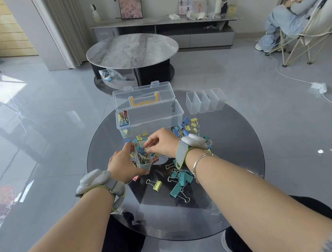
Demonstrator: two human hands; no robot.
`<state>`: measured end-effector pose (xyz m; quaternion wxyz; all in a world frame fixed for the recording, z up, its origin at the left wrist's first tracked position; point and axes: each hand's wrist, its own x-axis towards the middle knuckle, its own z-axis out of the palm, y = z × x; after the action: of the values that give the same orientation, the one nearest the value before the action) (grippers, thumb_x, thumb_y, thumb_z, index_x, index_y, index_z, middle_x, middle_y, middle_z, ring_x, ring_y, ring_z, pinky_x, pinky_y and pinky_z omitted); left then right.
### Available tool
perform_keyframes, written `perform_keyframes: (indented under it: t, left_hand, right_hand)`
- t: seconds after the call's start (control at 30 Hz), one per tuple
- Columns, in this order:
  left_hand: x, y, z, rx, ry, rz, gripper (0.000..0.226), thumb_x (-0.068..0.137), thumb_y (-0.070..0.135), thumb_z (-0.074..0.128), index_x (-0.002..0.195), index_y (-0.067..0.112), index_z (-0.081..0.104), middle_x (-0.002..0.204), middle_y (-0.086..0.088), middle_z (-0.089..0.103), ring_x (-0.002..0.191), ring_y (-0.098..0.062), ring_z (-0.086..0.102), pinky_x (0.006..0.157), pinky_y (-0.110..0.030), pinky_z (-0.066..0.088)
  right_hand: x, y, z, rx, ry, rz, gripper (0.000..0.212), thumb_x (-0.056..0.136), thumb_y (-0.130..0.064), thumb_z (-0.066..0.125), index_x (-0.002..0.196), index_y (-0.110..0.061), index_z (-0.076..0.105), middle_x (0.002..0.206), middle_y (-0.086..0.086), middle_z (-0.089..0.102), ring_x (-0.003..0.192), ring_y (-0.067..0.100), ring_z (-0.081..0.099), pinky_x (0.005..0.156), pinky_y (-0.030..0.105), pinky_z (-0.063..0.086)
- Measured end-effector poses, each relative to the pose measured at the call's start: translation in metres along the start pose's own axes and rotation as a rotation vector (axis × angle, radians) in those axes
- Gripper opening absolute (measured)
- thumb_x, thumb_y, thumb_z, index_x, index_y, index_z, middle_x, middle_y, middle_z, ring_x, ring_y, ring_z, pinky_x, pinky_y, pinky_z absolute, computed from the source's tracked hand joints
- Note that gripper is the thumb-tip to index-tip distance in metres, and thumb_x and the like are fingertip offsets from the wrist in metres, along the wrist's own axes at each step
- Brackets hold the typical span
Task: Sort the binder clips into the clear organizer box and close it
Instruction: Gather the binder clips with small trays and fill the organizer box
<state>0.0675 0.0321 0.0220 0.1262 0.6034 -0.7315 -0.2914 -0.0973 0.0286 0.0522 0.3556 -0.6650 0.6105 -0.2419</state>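
A clear organizer box (pixel 161 114) stands open on the round glass table (pixel 237 151), its lid with a yellow handle tipped back. One small insert cup with coloured clips sits in its left end. My left hand (pixel 123 165) grips a small clear cup (pixel 142 157) holding several binder clips. My right hand (pixel 162 143) pinches a clip over that cup's rim. Loose binder clips (pixel 182 180), teal, yellow, blue and pink, lie scattered around both hands.
Several empty clear insert cups (pixel 205 101) stand in a row right of the box. A marble coffee table (pixel 132 47) is beyond the glass table. A person sits in a folding chair (pixel 299 27) at the far right. A cable and adapter (pixel 318 87) lie on the floor.
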Motion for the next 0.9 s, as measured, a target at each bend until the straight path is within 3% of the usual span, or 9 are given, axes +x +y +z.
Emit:
perform_keyframes:
  t: [0.2,0.37,0.47,0.57,0.83,0.9]
  left_hand:
    - [-0.0005,-0.0011,-0.0001,-0.003,-0.004,-0.004,0.086,0.059,0.042,0.085,0.129,0.02,0.039,0.127,0.002,0.056,0.115,-0.027,0.051,0.101,-0.046,0.041]
    - [-0.0008,-0.0012,-0.0003,-0.002,0.005,0.0,0.087,0.058,0.042,0.086,0.129,0.02,0.04,0.127,0.002,0.056,0.115,-0.026,0.05,0.101,-0.045,0.041]
    - [-0.0009,-0.0012,0.0002,-0.002,0.015,0.01,0.087,0.057,0.041,0.086,0.128,0.02,0.04,0.127,0.002,0.057,0.116,-0.025,0.05,0.1,-0.045,0.041]
    - [-0.0002,-0.0009,0.0011,-0.004,0.01,0.006,0.087,0.058,0.041,0.086,0.128,0.021,0.039,0.127,0.002,0.056,0.115,-0.025,0.05,0.1,-0.046,0.041]
    - [0.0006,0.0,0.0015,-0.011,0.001,-0.005,0.084,0.059,0.041,0.085,0.126,0.021,0.039,0.125,0.001,0.057,0.112,-0.025,0.051,0.099,-0.047,0.042]
    - [0.0007,-0.0011,0.0012,-0.011,-0.004,-0.005,0.084,0.06,0.041,0.085,0.127,0.021,0.039,0.126,0.001,0.056,0.114,-0.026,0.051,0.1,-0.047,0.042]
  right_hand:
    - [0.0021,0.0026,0.0024,-0.032,-0.011,-0.011,0.016,0.076,-0.016,0.078,0.092,-0.012,0.078,0.091,0.005,0.074,0.085,0.02,0.067,0.078,0.027,0.051]
    - [0.0014,0.0013,0.0012,-0.147,0.036,-0.046,0.013,0.071,-0.026,0.081,0.08,-0.017,0.078,0.069,-0.013,0.055,0.077,0.012,0.055,0.067,0.023,0.038]
    - [-0.0018,0.0033,0.0002,-0.149,0.046,-0.04,0.015,0.07,-0.032,0.081,0.067,-0.019,0.074,0.07,-0.012,0.056,0.081,0.015,0.06,0.061,0.024,0.04]
    - [-0.0038,0.0049,-0.0021,-0.154,0.061,-0.043,0.018,0.072,-0.037,0.079,0.066,-0.021,0.074,0.074,-0.013,0.054,0.084,0.015,0.059,0.064,0.025,0.04]
    - [0.0005,0.0021,0.0021,-0.237,0.044,-0.051,0.006,0.074,-0.026,0.077,0.071,-0.021,0.075,0.086,-0.009,0.058,0.088,0.016,0.058,0.071,0.026,0.042]
    - [0.003,-0.0006,-0.001,-0.178,0.018,-0.028,0.004,0.075,-0.02,0.075,0.072,-0.018,0.075,0.08,-0.008,0.06,0.086,0.016,0.06,0.07,0.025,0.042]
